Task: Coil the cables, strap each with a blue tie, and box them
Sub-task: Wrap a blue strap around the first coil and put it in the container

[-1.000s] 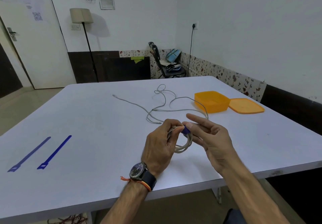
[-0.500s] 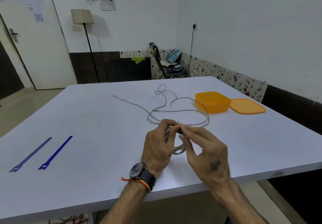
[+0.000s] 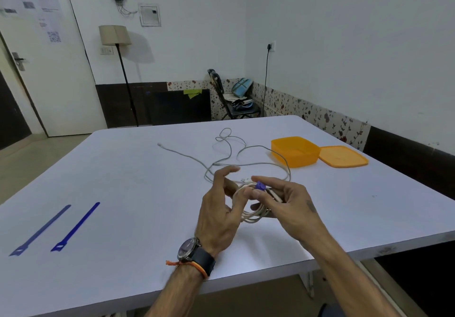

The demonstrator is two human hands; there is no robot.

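Hands together above near table edge: my right hand (image 3: 293,208) grips tied coil (image 3: 253,208), left hand (image 3: 219,208) loose-fingered alongside. Orange box (image 3: 294,151) lies ahead-right, nearer right hand. Loose cable (image 3: 231,151) beyond hands.

No legible text in the head view. Printed sheets (image 3: 37,3) taped to the door (image 3: 49,70): lines too blurred to read. One sheet carries a QR code (image 3: 54,37), pattern not resolvable. Watch (image 3: 188,249) dial on the left wrist: markings too small to read. Orange lid (image 3: 343,159): faint embossing, unreadable
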